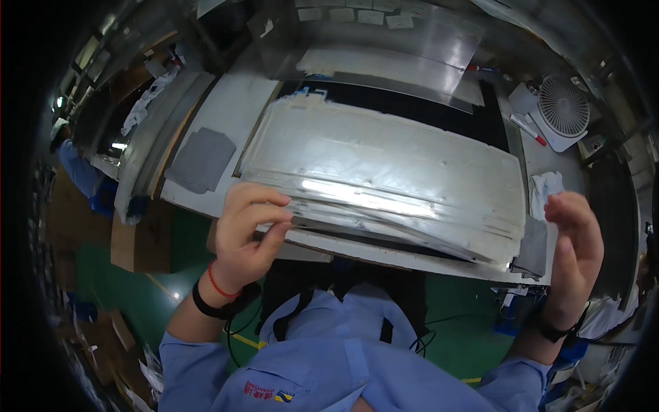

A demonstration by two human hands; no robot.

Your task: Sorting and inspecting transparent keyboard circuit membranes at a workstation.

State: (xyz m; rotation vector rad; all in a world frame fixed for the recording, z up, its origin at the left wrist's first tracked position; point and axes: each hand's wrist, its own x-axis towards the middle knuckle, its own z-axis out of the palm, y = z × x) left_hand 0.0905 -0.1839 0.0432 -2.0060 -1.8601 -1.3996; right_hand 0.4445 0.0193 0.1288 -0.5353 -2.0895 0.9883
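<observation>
A large silver sheet-like panel (384, 147) lies across the bench in front of me. Its surface is shiny and slightly rippled, with long ridges and a bright glare along the near side. At its near left corner my left hand (247, 230) is closed, fingers bent toward the thumb at the edge; the exact grip is partly hidden. Beyond the panel's right end my right hand (576, 240) is raised, apart from it, with bent fingers and the thumb held away; nothing shows in it. A grey cloth (530, 248) lies between that hand and the panel.
Another grey cloth (200, 160) lies at the bench's left. A white fan (559, 110) and a red-capped marker (527, 130) are at the right rear. Behind the panel stands a metal sheet (384, 65). A cardboard box (142, 237) sits lower left; a person (77, 165) is far left.
</observation>
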